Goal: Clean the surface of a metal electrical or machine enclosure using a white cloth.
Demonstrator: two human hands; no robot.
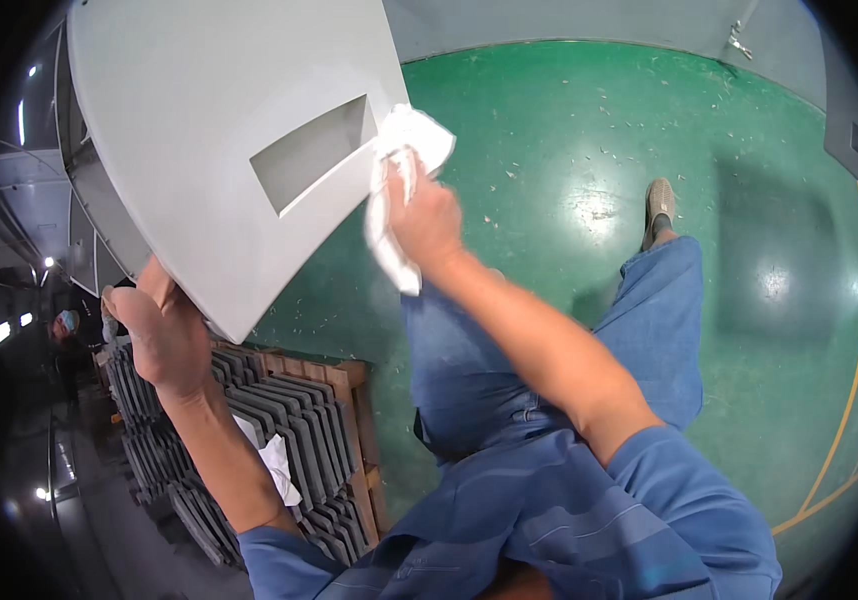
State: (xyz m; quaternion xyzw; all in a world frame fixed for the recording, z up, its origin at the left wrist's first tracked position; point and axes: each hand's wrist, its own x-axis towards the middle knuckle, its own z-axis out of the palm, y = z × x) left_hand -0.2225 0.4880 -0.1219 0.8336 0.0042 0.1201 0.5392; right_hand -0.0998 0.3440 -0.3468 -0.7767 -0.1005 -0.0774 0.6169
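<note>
cloth (419,138) at right of panel (219,85)

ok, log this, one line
left hand: at panel, lower edge | right hand: holds cloth, panel's right edge | nearby: dark slabs

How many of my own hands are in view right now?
2. The left hand is at the lower-left edge of the light grey panel, fingers partly hidden; the right hand grips a white cloth by the panel's right edge.

Grey panel (219,90) top cut off — left fingers (157,281) partly hidden.
</note>
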